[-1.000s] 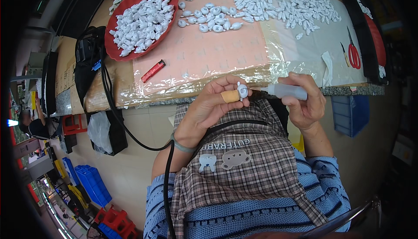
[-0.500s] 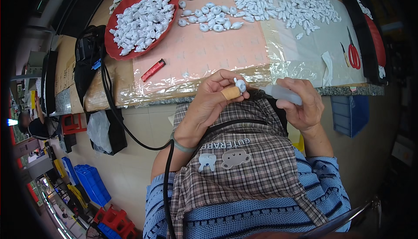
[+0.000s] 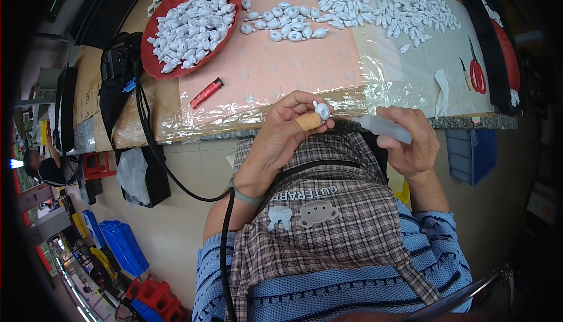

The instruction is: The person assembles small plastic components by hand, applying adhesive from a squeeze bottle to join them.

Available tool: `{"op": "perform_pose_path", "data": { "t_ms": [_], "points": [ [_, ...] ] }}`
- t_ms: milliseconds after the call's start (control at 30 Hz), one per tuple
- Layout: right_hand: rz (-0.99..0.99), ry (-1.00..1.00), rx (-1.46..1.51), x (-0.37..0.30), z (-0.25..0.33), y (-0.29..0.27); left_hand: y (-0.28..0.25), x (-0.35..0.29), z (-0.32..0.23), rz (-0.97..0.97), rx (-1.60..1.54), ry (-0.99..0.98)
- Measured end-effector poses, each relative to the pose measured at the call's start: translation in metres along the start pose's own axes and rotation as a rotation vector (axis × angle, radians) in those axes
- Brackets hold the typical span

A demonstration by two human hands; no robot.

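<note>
My left hand (image 3: 287,125), with a tan wrap around its thumb, pinches a small white rounded piece (image 3: 322,111) near the table's front edge. In my right hand (image 3: 413,143) is a translucent squeeze bottle (image 3: 387,128), lying on its side with the thin nozzle toward the white piece. A gap shows between the nozzle and the piece. Beyond my hands, similar round white pieces (image 3: 290,23) lie in a loose group on the pink sheet. A red scalloped tray (image 3: 153,67) at the far left is heaped with small white pieces (image 3: 190,31).
Slim white pieces (image 3: 387,2) spread over the far right of the table. A red lighter (image 3: 206,93) lies front left; red-handled scissors (image 3: 478,75) and a white paper strip (image 3: 441,93) lie at right. A black cable (image 3: 176,175) hangs down past my left arm.
My right hand and the bottle have shifted slightly right, away from the white piece. The left hand has moved a little left and turned the piece slightly.
</note>
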State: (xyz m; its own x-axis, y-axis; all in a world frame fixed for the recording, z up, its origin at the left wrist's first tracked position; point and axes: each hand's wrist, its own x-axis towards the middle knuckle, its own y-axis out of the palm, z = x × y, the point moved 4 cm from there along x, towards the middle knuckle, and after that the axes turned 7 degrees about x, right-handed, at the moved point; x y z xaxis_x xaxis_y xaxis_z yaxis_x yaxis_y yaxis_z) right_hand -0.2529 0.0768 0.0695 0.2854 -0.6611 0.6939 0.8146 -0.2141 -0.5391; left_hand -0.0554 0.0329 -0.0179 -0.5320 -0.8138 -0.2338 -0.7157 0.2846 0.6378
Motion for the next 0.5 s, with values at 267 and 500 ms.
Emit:
{"op": "perform_pose_path", "data": {
  "t_ms": [267, 500],
  "points": [
    [0.03, 0.015, -0.004, 0.001, -0.0013, 0.0021, 0.0026, 0.0001, 0.0001, 0.023, 0.023, -0.011],
    [0.048, 0.011, 0.0, 0.0017, -0.0009, 0.0037, 0.002, 0.0, 0.0005, 0.026, 0.024, -0.003]
  ]
}}
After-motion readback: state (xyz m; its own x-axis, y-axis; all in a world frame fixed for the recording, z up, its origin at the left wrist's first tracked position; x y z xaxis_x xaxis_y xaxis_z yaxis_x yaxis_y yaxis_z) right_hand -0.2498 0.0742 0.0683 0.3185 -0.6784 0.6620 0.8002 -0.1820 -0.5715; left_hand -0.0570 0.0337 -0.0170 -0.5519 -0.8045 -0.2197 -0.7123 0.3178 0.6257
